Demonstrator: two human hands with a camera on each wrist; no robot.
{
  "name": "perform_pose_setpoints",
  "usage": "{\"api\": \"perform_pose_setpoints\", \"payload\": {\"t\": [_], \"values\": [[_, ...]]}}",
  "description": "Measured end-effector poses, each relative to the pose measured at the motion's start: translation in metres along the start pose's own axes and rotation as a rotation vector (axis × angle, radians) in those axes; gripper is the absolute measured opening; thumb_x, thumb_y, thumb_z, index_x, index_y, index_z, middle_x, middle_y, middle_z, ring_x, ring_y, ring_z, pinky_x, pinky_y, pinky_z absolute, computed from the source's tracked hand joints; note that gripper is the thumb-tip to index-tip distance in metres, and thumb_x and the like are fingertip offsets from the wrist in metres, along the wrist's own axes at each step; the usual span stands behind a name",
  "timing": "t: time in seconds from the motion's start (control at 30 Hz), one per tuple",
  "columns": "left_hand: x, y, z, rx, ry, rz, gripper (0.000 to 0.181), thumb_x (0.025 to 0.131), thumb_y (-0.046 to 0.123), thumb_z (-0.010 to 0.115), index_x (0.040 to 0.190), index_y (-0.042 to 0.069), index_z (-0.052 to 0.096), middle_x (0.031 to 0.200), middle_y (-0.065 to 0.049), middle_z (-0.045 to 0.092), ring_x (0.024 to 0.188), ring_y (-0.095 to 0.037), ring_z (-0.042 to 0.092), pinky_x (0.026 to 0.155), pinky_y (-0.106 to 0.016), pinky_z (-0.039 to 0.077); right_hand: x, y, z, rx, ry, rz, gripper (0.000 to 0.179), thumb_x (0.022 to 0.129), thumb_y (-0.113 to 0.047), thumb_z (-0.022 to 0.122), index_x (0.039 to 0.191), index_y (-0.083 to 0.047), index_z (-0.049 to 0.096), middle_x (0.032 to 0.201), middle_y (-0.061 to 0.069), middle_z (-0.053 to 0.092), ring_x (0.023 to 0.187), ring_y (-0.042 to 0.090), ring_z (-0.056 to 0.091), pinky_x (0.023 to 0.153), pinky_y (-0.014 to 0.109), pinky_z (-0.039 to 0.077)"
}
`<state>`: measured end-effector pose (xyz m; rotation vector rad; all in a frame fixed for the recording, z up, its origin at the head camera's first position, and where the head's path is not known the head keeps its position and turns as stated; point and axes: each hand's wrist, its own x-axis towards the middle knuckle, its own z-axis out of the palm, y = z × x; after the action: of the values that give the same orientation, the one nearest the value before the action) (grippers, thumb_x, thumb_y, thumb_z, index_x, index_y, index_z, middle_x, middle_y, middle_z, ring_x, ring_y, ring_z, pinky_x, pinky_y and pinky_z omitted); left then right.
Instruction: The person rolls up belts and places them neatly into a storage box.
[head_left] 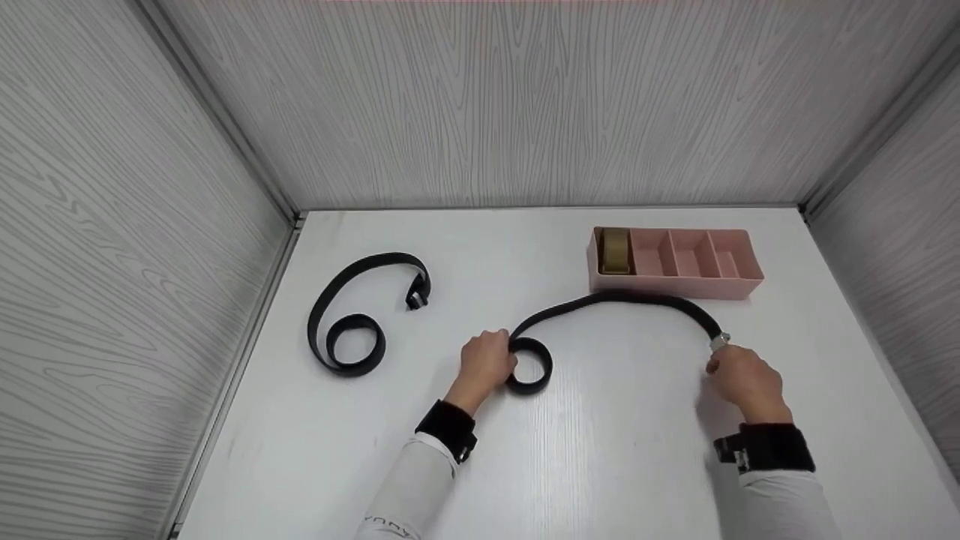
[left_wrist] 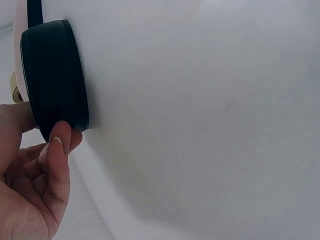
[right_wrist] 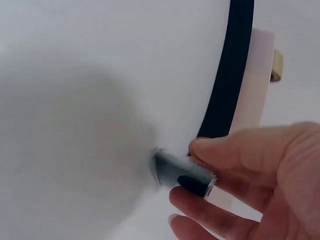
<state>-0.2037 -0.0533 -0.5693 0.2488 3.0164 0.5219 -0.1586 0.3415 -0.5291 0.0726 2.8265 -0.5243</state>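
A glossy white tabletop (head_left: 600,465) fills the lower part of the head view, with a pale streak of reflected light near its middle and soft shadows beside the arms. Around it rise a back wall (head_left: 487,105), a left wall (head_left: 82,247) and a right wall (head_left: 900,195), all pale grey with dark wood-grain lines; grey strips (head_left: 217,109) run up the corners. Near the back, right of centre, sits a pink tray (head_left: 675,287) with four compartments, a brownish tape roll (head_left: 616,251) in the leftmost. A black belt (head_left: 559,309) arches from the middle toward the right, along the tray's near side; whether the two touch, I cannot tell. The hands are well apart: the left hand (head_left: 487,363) pinches the belt's coiled end, which stands on edge, while the right hand (head_left: 748,384) pinches the metal buckle (head_left: 718,342) between thumb and fingers. Farther left lies a second black belt (head_left: 319,311), its far part curved and its near end coiled.
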Motion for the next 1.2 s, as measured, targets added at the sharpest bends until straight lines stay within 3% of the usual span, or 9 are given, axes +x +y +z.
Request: {"api": "perform_pose_setpoints", "payload": {"t": [0.17,0.3,0.4,0.47,0.57,0.77,0.97,1.07,1.2], "values": [[-0.004,-0.002,0.0,-0.004,-0.001,-0.02,0.011,0.081,0.015,0.068,0.086,0.006,0.064,0.079,-0.011,0.068,0.074,-0.033,0.067,0.061,-0.043,0.052,-0.005,0.004,-0.009,0.02,0.001,-0.052,0.024,0.086,-0.003,0.061,0.107,0.006,0.069,0.111,0.031,0.063,0.086,0.039,0.063,0.066,0.049,0.05],[-0.007,-0.001,0.001,-0.018,0.037,-0.026,0.007,0.079,0.012,0.067,0.081,0.006,0.063,0.074,-0.011,0.067,0.07,-0.032,0.067,0.058,-0.043,0.051,-0.004,-0.016,-0.008,-0.008,0.239,-0.196,0.023,0.081,-0.001,0.067,0.102,0.008,0.07,0.129,0.033,0.052,0.111,0.056,0.05,0.078,0.063,0.046],[-0.009,0.002,0.003,-0.022,0.063,-0.044,0.007,0.078,0.011,0.067,0.078,0.007,0.062,0.074,-0.012,0.067,0.069,-0.031,0.067,0.057,-0.043,0.051,0.001,-0.045,-0.004,0.01,0.361,-0.281,0.024,0.082,0.0,0.069,0.105,0.007,0.068,0.131,0.029,0.05,0.116,0.054,0.048,0.082,0.064,0.044],[-0.009,0.005,0.005,-0.025,0.075,-0.06,0.007,0.078,0.011,0.067,0.078,0.007,0.062,0.075,-0.013,0.068,0.07,-0.032,0.067,0.057,-0.044,0.051,0.007,-0.068,0.003,0.074,0.317,-0.316,0.024,0.086,-0.002,0.068,0.109,0.005,0.067,0.123,0.025,0.058,0.107,0.045,0.058,0.08,0.058,0.047],[-0.01,0.011,0.008,-0.034,0.079,-0.081,0.007,0.078,0.011,0.067,0.078,0.007,0.062,0.077,-0.013,0.068,0.071,-0.032,0.068,0.057,-0.044,0.051,0.013,-0.105,0.022,0.159,0.144,-0.355,0.025,0.09,-0.007,0.065,0.113,0.003,0.066,0.109,0.019,0.066,0.089,0.033,0.067,0.076,0.049,0.052],[-0.013,0.02,0.011,-0.061,0.07,-0.094,0.012,0.077,0.012,0.068,0.083,0.006,0.06,0.08,-0.015,0.069,0.074,-0.033,0.068,0.059,-0.044,0.051,0.026,-0.159,0.074,0.262,-0.074,-0.384,0.028,0.094,-0.01,0.062,0.117,0.007,0.063,0.082,0.008,0.068,0.057,0.013,0.062,0.064,0.035,0.052],[-0.013,0.015,0.008,-0.06,0.013,-0.032,0.021,0.078,0.019,0.07,0.092,0.006,0.061,0.082,-0.012,0.068,0.074,-0.033,0.067,0.061,-0.043,0.051,0.035,-0.179,0.093,0.308,-0.07,-0.341,0.012,0.093,-0.003,0.058,0.088,0.0,0.069,0.06,0.005,0.062,0.047,0.011,0.055,0.047,0.029,0.047],[-0.01,0.009,0.005,-0.086,-0.016,0.013,0.02,0.078,0.022,0.072,0.088,0.009,0.06,0.079,-0.008,0.067,0.071,-0.029,0.066,0.061,-0.041,0.05,0.039,-0.181,0.092,0.241,-0.016,-0.39,0.016,0.087,0.001,0.06,0.072,-0.004,0.065,0.058,0.0,0.057,0.051,0.011,0.053,0.05,0.029,0.046],[-0.006,0.005,0.003,-0.114,-0.04,0.06,0.019,0.082,0.02,0.071,0.085,0.01,0.056,0.072,-0.003,0.062,0.067,-0.024,0.062,0.06,-0.037,0.049,0.041,-0.183,0.092,0.139,0.038,-0.45,0.017,0.082,0.002,0.063,0.068,-0.006,0.062,0.061,-0.002,0.054,0.059,0.015,0.05,0.059,0.033,0.046]]}}
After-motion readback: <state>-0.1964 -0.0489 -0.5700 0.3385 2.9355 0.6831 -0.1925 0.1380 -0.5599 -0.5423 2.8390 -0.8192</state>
